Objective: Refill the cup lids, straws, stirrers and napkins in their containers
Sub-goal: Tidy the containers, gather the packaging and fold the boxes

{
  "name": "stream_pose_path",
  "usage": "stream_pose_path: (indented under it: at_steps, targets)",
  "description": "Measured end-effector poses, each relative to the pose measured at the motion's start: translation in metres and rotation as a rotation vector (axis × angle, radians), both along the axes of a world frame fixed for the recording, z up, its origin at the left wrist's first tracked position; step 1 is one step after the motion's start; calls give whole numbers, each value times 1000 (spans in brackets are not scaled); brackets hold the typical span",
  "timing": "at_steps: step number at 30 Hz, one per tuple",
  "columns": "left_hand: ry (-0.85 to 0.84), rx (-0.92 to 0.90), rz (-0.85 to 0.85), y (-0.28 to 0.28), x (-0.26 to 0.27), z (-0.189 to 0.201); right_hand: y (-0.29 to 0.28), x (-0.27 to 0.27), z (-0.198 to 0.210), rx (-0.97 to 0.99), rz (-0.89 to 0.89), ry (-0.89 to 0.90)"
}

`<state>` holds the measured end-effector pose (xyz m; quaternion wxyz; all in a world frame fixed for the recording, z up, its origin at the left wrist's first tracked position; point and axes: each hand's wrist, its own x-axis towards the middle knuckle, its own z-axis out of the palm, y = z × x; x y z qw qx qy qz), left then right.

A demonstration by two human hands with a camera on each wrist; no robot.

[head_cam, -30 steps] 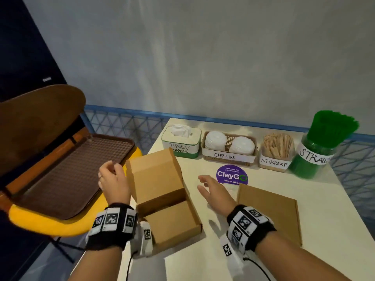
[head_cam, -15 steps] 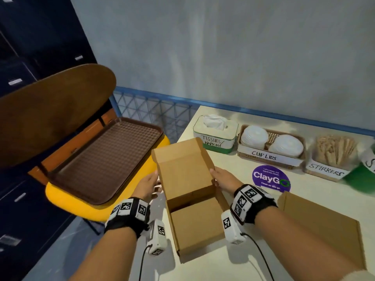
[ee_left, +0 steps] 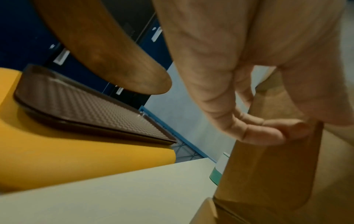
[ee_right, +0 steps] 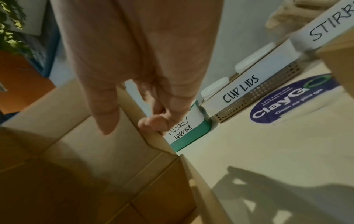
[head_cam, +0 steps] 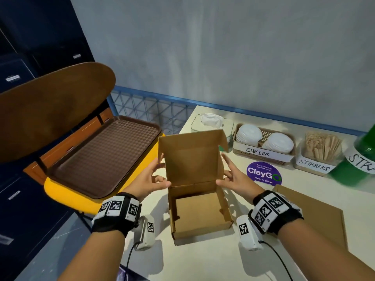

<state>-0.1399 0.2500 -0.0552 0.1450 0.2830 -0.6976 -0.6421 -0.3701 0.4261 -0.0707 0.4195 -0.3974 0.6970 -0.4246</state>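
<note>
I am holding the raised lid of an open cardboard box between both my hands. My left hand is pinching the lid's left edge, thumb on the inner face and fingers curled round the side flap. My right hand is gripping the lid's right edge the same way, thumb lying on the inside of the lid and fingertips hooked behind it. The box is sitting on the pale table, near its left edge, with the lid standing about upright and the bottom showing bare.

Along the wall at the back of the table, the containers are standing in a row. The tissue and napkin box is sitting just behind the lid, partly hidden by it. To its right, the cup lids basket is holding two stacks of white lids, then the stirrers box is holding wooden sticks, and the green straws jar is being cut off by the frame edge. A purple ClayGo sticker is lying in front of the basket. A flat closed cardboard box is lying beside my right wrist.

Left of the table, a brown tray is resting on the yellow seat of a chair.
</note>
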Motion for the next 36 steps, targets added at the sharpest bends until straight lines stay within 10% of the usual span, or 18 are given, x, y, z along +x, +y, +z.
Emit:
stream_pose_path:
  at_steps: [18,24,36]
  targets:
    - [-343,-609,-300,65,33,-59,86,45,-38,4,117,323]
    - [-390,-427,-318,86,30,-71,94,59,-45,25,105,101]
    - [-386,-334,-131,71,-17,-5,79,28,0,69,-243,293]
